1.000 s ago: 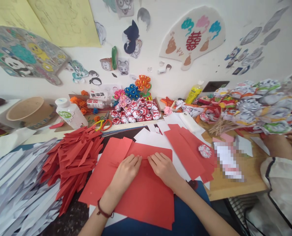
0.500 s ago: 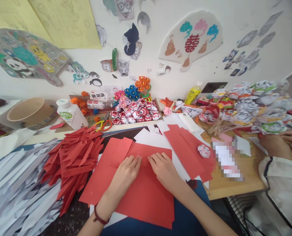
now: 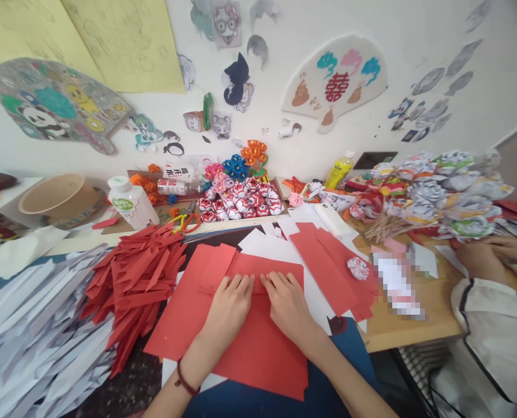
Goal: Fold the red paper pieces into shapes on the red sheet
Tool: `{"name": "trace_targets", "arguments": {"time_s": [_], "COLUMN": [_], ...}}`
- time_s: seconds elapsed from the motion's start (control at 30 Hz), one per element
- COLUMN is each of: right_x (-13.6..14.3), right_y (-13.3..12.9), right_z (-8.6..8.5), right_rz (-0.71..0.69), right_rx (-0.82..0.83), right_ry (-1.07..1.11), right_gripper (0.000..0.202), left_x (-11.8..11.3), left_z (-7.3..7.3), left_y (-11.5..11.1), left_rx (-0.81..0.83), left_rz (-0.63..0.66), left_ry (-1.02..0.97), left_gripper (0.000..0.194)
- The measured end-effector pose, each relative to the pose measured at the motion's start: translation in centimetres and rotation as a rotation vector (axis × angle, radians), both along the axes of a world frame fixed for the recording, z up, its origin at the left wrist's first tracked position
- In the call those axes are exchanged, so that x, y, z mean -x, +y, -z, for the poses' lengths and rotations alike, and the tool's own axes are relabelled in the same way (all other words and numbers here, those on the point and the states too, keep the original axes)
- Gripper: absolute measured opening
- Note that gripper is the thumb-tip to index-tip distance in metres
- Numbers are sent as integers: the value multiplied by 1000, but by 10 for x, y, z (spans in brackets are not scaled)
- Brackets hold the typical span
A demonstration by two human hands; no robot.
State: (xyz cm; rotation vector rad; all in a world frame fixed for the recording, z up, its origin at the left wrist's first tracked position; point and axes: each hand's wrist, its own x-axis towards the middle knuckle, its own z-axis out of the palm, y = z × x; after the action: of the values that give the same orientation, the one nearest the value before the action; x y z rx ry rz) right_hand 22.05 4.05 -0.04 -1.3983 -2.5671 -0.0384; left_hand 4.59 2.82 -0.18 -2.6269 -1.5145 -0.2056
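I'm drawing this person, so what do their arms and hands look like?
The left hand and right hand wear no gloves, and no sleeves show. A thin, dark red bracelet circles the left wrist; the right wrist is bare.

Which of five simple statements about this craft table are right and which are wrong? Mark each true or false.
1. The left hand and the right hand both touch red paper. True.
2. The bracelet is on the right wrist. False: the bracelet is on the left wrist.
3. A heap of red strips lies to the left of the hands. True.
4. The panda fan is at the right of the wall. False: the panda fan is at the left.
5. A bunch of wrapped flowers lies at the right side. True.
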Motion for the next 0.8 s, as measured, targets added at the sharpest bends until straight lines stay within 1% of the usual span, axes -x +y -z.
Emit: {"name": "trace_targets", "arguments": {"time_s": [0.07,0.17,0.23,0.3,0.4,0.53,0.67,0.77,0.8], "right_x": [-1,-4,-5,-6,-8,-10,-11,-10,-10], "right_y": [0,0,-1,0,5,14,23,28,29], "right_z": [-1,-3,-5,-6,-6,-2,-1,-4,-4], "right_rz": [28,80,96,96,98,76,52,46,33], "right_rx": [42,96,118,134,164,231,308,310,323], "right_ry": [59,175,236,273,340,500,601,615,614], "right_gripper": [51,48,42,35,27,18,10,6,5], "left_x": [-1,-4,-6,-7,-8,-4,0,1,2], "left_z": [-5,-12,-14,-14,-14,-13,-13,-17,-19], "left_y": [1,6,12,17,25,32,35,35,34], "left_rx": [29,60,79,115,202,282,306,324,325], "left_rz": [-34,-142,-216,-259,-242,-191,-191,-160,-147], "left_ry": [-78,-217,-261,-279,-315,-368,-410,-446,-459], "left_gripper": [37,27,27,22,11,4,9,2,4]}}
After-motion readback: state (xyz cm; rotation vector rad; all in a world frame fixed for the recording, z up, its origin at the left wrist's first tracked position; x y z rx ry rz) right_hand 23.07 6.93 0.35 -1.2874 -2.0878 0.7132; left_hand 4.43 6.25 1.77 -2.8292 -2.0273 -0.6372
